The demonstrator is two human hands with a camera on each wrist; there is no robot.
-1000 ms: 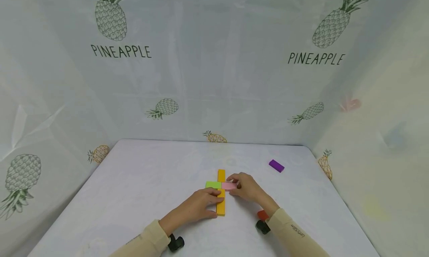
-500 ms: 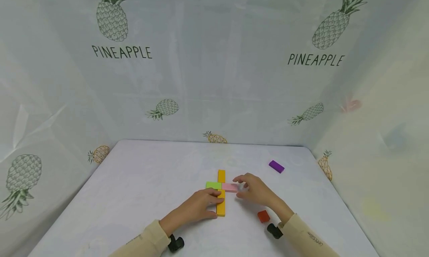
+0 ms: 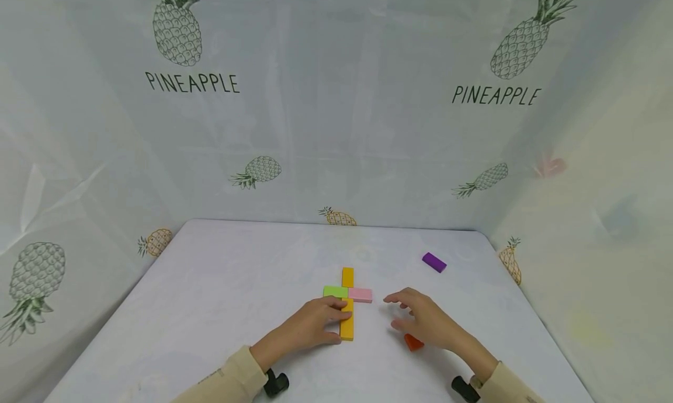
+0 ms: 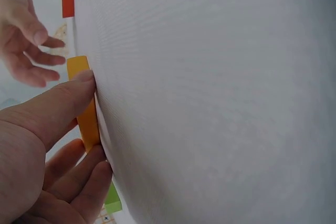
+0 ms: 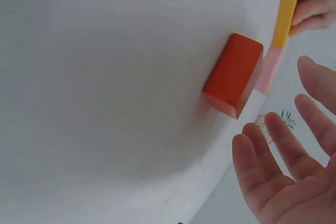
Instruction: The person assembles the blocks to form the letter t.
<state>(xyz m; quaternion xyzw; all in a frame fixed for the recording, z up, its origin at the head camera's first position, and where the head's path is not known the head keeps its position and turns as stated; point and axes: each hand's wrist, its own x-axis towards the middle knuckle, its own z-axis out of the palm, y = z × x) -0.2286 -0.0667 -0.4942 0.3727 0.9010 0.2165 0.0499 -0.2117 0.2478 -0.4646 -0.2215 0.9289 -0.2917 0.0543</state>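
Observation:
A long yellow block [image 3: 347,329] lies flat near the middle of the table, and my left hand [image 3: 310,323] holds it between thumb and fingers. In the left wrist view the thumb touches one end of the yellow block [image 4: 87,121]. A green block [image 3: 335,291] and a pink block [image 3: 360,295] lie side by side beyond it. Another yellow block [image 3: 348,277] extends away behind them. My right hand [image 3: 427,319] hovers with spread fingers, holding nothing, above a red-orange block [image 3: 413,343]. In the right wrist view, that red block [image 5: 234,74] sits apart from the fingers.
A purple block [image 3: 434,262] lies alone at the back right of the white table [image 3: 252,257]. Pineapple-print sheeting [image 3: 336,111] hangs behind and around the table. A black wrist camera [image 3: 276,383] is strapped below the left hand.
My right hand has let go of the pink block and moved right and nearer, over the red block. The left hand stays on the yellow block.

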